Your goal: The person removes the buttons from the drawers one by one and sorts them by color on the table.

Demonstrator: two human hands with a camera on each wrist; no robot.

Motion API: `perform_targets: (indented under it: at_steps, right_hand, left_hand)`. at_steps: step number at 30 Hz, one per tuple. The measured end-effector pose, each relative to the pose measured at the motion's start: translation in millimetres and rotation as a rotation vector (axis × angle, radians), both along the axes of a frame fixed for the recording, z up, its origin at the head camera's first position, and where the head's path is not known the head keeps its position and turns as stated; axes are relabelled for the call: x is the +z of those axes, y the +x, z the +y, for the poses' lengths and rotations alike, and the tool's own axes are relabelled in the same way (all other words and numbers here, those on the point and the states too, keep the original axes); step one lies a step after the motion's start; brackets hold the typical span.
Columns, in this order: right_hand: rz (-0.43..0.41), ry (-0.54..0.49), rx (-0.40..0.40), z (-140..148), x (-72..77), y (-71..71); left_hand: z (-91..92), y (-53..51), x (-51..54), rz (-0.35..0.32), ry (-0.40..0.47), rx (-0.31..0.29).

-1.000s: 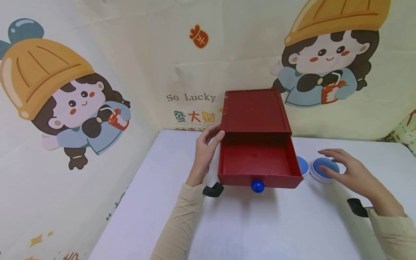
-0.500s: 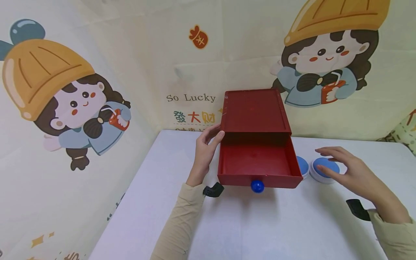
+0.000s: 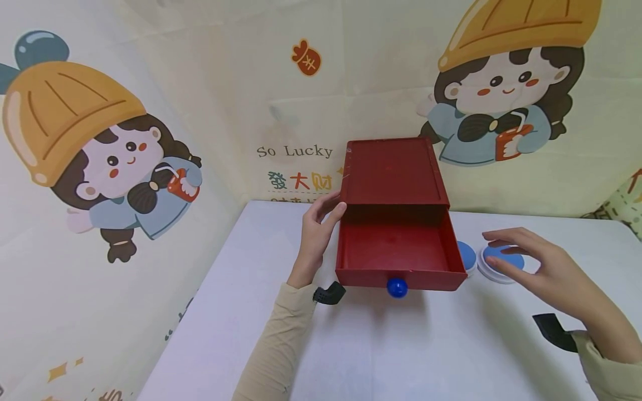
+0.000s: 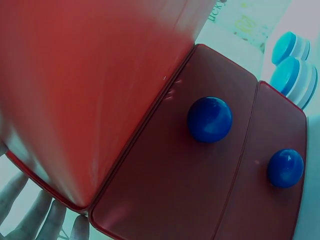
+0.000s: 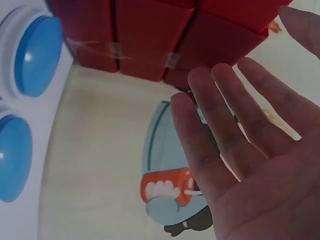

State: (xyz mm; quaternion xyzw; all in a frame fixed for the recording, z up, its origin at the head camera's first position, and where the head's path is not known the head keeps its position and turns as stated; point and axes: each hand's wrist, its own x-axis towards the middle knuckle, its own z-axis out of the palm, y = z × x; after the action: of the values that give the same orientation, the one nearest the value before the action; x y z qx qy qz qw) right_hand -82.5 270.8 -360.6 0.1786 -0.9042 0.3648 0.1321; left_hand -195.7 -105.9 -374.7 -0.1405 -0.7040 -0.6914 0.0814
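Observation:
A red drawer cabinet (image 3: 393,170) stands on the white table, its top drawer (image 3: 393,245) pulled out and nothing visible inside. That drawer has a round blue knob (image 3: 397,288). My left hand (image 3: 316,236) rests against the cabinet's left side, thumb at the front edge; in the left wrist view its fingers (image 4: 52,222) extend along that side. Two lower drawers with blue knobs (image 4: 210,120) are closed in that view. Right of the drawer, my right hand (image 3: 544,270) hovers with fingers spread and holds nothing. Its straightened fingers (image 5: 205,105) show in the right wrist view.
Two round white objects with blue domed tops stand right of the cabinet: one dome (image 3: 509,257) is partly behind my right fingers, the other (image 3: 467,255) partly behind the drawer. A printed cloth (image 3: 296,100) hangs behind the table (image 3: 351,356).
My right fingertips have shifted slightly left, toward the drawer, while that wrist moved a little down and right. My left hand, the cabinet and the open drawer look unchanged.

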Motion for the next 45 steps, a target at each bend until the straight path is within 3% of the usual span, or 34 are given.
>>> perform_targets:
  at_steps: [5, 12, 15, 22, 45]
  right_hand:
    - [0.017, 0.004, 0.013, -6.9, 9.4, 7.7]
    - [0.032, -0.006, 0.001, -16.7, 22.9, 17.9]
    - [0.020, -0.022, -0.015, -20.0, 27.6, 22.4]
    - [-0.048, -0.021, -0.082, -28.4, 33.8, 31.4]
    - [-0.046, -0.039, -0.018, -48.4, 46.1, 49.3]
  left_hand:
    - [0.6, 1.8, 3.4, -0.015, -0.002, -0.006]
    - [4.3, 18.6, 26.1, -0.017, -0.009, -0.005]
    - [4.8, 20.8, 28.6, -0.016, -0.005, -0.005]
    - [1.1, 1.0, 1.3, 0.006, -0.004, -0.001]
    - [1.1, 1.5, 1.4, 0.005, -0.005, 0.006]
